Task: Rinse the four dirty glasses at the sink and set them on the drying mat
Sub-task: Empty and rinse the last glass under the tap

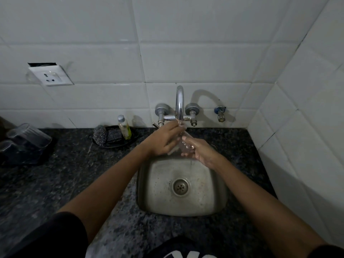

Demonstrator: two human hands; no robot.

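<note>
A clear glass (pixel 183 144) is held under the running tap (pixel 179 101), above the back of the steel sink (pixel 149 183). My left hand (pixel 163 140) grips its upper part near the water stream. My right hand (pixel 202 152) holds its lower end from the right. Water runs over the glass and my fingers. At the far left, upturned clear glasses (pixel 28 135) rest on a dark mat (pixel 22 157); how many stand there is hard to tell.
A dark dish (pixel 115 143) with scrub pads and a small soap bottle (pixel 124 127) sits left of the tap on the speckled granite counter (pixel 65 183). A wall socket (pixel 51 75) hangs at upper left. The tiled wall closes in on the right.
</note>
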